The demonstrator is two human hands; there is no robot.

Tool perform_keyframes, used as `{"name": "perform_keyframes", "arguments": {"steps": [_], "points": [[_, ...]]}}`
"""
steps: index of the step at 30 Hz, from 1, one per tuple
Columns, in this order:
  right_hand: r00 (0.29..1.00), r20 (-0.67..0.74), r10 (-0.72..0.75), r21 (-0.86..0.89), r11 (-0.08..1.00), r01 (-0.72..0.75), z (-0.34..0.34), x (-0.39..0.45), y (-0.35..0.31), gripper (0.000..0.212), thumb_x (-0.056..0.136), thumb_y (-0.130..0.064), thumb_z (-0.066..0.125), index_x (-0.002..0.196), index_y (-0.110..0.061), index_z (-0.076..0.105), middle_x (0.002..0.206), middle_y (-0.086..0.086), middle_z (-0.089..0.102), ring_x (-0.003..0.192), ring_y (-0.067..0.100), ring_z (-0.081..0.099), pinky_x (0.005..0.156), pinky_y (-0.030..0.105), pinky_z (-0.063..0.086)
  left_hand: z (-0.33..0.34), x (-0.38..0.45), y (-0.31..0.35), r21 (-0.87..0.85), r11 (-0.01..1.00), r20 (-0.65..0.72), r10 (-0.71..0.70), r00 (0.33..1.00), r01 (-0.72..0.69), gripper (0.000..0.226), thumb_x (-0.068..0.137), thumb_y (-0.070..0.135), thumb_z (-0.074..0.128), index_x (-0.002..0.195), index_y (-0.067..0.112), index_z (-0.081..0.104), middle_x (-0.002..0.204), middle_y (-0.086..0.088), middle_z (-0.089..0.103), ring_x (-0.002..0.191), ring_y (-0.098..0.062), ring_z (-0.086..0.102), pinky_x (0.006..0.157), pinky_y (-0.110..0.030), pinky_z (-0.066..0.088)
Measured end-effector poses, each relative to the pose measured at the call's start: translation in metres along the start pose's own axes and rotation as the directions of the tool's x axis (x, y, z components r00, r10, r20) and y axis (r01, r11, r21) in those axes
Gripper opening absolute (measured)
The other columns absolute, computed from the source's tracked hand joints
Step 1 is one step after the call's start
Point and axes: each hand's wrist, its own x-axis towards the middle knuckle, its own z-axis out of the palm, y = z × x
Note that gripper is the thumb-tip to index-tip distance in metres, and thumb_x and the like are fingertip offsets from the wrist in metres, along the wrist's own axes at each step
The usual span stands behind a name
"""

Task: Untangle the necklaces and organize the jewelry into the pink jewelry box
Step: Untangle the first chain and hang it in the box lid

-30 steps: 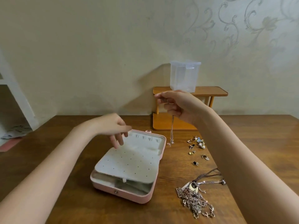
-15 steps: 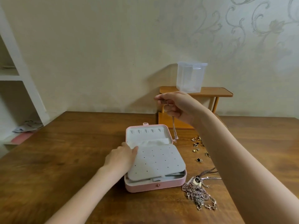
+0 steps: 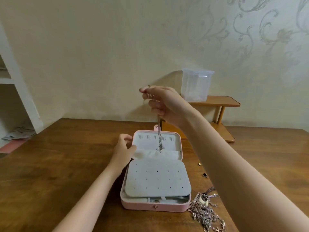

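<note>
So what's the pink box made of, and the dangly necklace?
The pink jewelry box looks like smooth matte faux leather, with a soft grey velvety lining. The necklace held by the right hand looks like thin silvery metal: it glints.

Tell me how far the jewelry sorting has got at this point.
Early. Done: the pink jewelry box is open. In hand: the right hand dangles one necklace over the lid, which the left hand touches. Left: the tangled pile and small pieces.

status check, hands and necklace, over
Right hand pinching necklace above open pink jewelry box. Left hand at lid edge. Tangled pile waiting.
</note>
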Motion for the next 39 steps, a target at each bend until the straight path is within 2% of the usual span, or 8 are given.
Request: {"name": "perform_keyframes", "arguments": {"steps": [3,11,21,26,29,32,34,39], "points": [[0.999,-0.008,-0.037,-0.003,0.999,0.037,0.004,0.006,0.007,0.020,0.097,-0.011,0.045,0.087,-0.009,0.061,0.069,-0.001,0.049,0.047,0.005,0.025,0.037,0.015,0.017,0.000,-0.005,-0.002,-0.098,0.981,-0.072,0.163,0.984,-0.169,0.028,0.088,-0.004,0.048,0.099,0.022,0.050,0.101,0.006,0.051,0.093,-0.007,0.049,0.070,-0.009,0.040],[0.988,-0.101,-0.118,-0.005,0.993,0.118,0.013,0.028,0.014,0.023,0.098,-0.009,0.043,0.084,-0.008,0.061,0.067,0.000,0.047,0.041,0.004,0.025,0.037,0.016,0.015,-0.008,-0.005,-0.013,0.349,0.767,0.101,0.540,0.835,-0.538,0.022,0.081,-0.009,0.061,0.085,0.010,0.073,0.131,-0.003,0.034,0.082,-0.005,0.054,0.074,0.000,0.038],[0.970,-0.177,-0.166,-0.042,0.986,0.161,0.023,0.035,0.025,0.022,0.096,-0.008,0.045,0.083,-0.009,0.063,0.068,0.000,0.049,0.046,0.008,0.024,0.038,0.016,0.018,0.005,-0.004,-0.017,0.404,0.703,0.072,0.613,0.787,-0.585,0.017,0.072,-0.012,0.061,0.070,0.004,0.057,0.116,-0.003,0.033,0.090,-0.012,0.050,0.070,0.001,0.039],[0.976,-0.165,-0.143,-0.062,0.989,0.134,0.024,0.025,0.043,0.022,0.096,-0.010,0.045,0.084,-0.009,0.064,0.069,-0.001,0.050,0.050,0.009,0.027,0.038,0.016,0.020,0.005,-0.007,-0.011,0.319,0.786,0.036,0.548,0.836,-0.529,0.027,0.074,-0.009,0.060,0.069,0.016,0.051,0.117,0.000,0.033,0.080,-0.004,0.047,0.068,-0.005,0.040],[0.978,-0.160,-0.135,-0.048,0.991,0.129,0.025,0.017,0.057,0.020,0.095,-0.011,0.046,0.085,-0.008,0.064,0.066,-0.002,0.048,0.050,0.008,0.028,0.041,0.019,0.019,0.004,-0.009,-0.011,0.203,0.860,-0.015,0.481,0.877,-0.469,0.031,0.076,-0.001,0.067,0.067,0.025,0.052,0.118,0.001,0.038,0.089,0.002,0.050,0.070,-0.005,0.041],[0.975,-0.184,-0.128,-0.026,0.992,0.126,0.028,0.013,0.065,0.020,0.094,-0.011,0.047,0.083,-0.008,0.064,0.065,-0.001,0.047,0.051,0.008,0.027,0.045,0.022,0.017,0.005,-0.009,-0.008,0.066,0.874,-0.066,0.484,0.872,-0.481,0.024,0.073,0.022,0.074,0.083,0.019,0.053,0.113,-0.002,0.041,0.088,-0.014,0.056,0.070,-0.006,0.045],[0.973,-0.193,-0.128,0.017,0.991,0.134,0.031,0.013,0.066,0.020,0.093,-0.010,0.048,0.082,-0.007,0.064,0.066,-0.001,0.047,0.051,0.009,0.026,0.044,0.022,0.016,0.006,-0.007,-0.004,0.009,0.879,-0.102,0.476,0.874,-0.477,0.044,0.071,0.043,0.076,0.095,0.017,0.048,0.107,-0.002,0.047,0.082,-0.011,0.059,0.064,-0.006,0.047],[0.963,-0.208,-0.170,-0.018,0.985,0.170,0.028,-0.001,0.055,0.019,0.094,-0.010,0.050,0.083,-0.007,0.065,0.065,0.000,0.051,0.055,0.009,0.041,0.050,0.020,0.038,0.006,-0.008,0.007,0.041,0.906,-0.123,0.423,0.898,-0.422,0.027,0.085,0.020,0.067,0.093,0.024,0.042,0.082,0.014,0.053,0.070,0.003,0.054,0.059,-0.005,0.044]]}}
